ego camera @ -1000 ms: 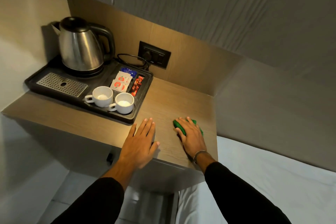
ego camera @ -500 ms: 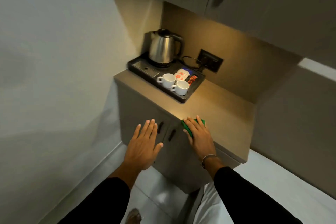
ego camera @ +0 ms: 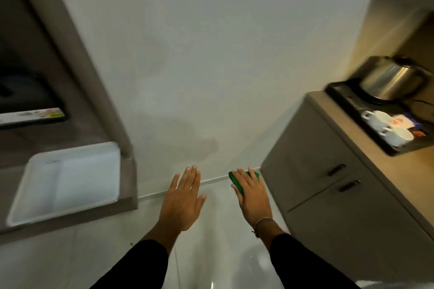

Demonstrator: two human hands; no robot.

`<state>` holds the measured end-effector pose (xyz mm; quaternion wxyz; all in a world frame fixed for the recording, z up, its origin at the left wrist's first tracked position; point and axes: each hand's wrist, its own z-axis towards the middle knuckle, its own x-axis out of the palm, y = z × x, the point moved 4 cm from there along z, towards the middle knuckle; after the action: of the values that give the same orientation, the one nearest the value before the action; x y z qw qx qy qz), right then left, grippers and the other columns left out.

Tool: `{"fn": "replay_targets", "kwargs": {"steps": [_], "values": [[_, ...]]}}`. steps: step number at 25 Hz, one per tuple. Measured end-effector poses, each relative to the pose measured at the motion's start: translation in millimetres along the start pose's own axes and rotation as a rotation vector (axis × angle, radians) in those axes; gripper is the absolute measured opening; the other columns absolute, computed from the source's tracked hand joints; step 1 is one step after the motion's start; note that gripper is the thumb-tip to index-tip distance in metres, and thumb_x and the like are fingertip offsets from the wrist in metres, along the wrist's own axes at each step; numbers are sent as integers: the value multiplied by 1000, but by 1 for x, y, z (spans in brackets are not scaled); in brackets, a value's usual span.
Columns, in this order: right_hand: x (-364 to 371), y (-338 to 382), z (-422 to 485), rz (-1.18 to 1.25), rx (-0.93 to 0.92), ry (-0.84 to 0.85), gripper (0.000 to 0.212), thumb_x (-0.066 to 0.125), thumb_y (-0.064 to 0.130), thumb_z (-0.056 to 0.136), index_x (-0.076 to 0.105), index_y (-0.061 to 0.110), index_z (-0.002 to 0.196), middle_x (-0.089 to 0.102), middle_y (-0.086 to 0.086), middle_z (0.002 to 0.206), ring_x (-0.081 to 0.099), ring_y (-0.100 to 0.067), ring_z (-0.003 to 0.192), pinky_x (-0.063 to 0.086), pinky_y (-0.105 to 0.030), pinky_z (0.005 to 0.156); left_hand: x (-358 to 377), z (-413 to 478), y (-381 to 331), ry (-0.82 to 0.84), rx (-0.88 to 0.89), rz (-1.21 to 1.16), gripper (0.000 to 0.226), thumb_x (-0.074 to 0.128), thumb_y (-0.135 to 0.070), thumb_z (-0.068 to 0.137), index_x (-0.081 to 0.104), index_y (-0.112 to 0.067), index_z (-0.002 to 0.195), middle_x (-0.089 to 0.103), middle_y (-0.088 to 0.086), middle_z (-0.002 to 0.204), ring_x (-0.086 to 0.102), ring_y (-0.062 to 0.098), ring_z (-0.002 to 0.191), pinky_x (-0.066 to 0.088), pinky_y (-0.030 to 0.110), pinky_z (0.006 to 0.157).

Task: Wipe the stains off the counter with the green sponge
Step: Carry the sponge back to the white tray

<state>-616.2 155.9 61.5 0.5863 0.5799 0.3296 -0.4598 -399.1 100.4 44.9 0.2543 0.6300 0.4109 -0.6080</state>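
The green sponge (ego camera: 244, 177) sits under the fingers of my right hand (ego camera: 252, 195), which holds it flat in mid-air above the pale floor, left of the cabinet. My left hand (ego camera: 182, 199) hovers beside it, palm down, fingers spread and holding nothing. The wooden counter (ego camera: 385, 164) now lies off to the right, apart from both hands. Most of the sponge is hidden by my fingers.
On the counter stands a black tray (ego camera: 399, 150) with a steel kettle (ego camera: 394, 80), two white cups (ego camera: 387, 124) and sachets. Below is a grey cabinet (ego camera: 328, 183) with two dark handles. A white tray (ego camera: 68, 180) rests on a ledge at left, under a dark screen (ego camera: 28, 101).
The view has swung left and back from the counter. Both hands have left the counter top and now hang over the floor, the right one still holding the sponge.
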Motion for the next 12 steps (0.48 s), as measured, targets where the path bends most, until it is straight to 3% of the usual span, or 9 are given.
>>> {"fn": "replay_targets", "kwargs": {"steps": [5,9,12], "values": [[95,157,30,20,-171,128,56,27,51,108,55,25,150,53,0,156,34,-33,153,29,-50,125,-7,-74,149,-8,-208,5,80,7,-57,102,16,-7,164,15,14,174,11,32,161,14,55,131],[159,273,60,36,-255,188,47,38,41,111,51,25,153,50,-2,159,29,-34,155,24,-49,127,-7,-108,262,20,-318,41,76,20,-57,107,1,-11,165,-3,11,176,-6,30,161,-1,52,132],[203,346,96,54,-303,203,44,45,34,111,49,25,154,48,-3,160,28,-35,155,23,-50,128,-4,-116,343,50,-374,52,78,20,-59,106,-6,-13,164,-7,10,176,-10,31,161,-3,52,131]]}}
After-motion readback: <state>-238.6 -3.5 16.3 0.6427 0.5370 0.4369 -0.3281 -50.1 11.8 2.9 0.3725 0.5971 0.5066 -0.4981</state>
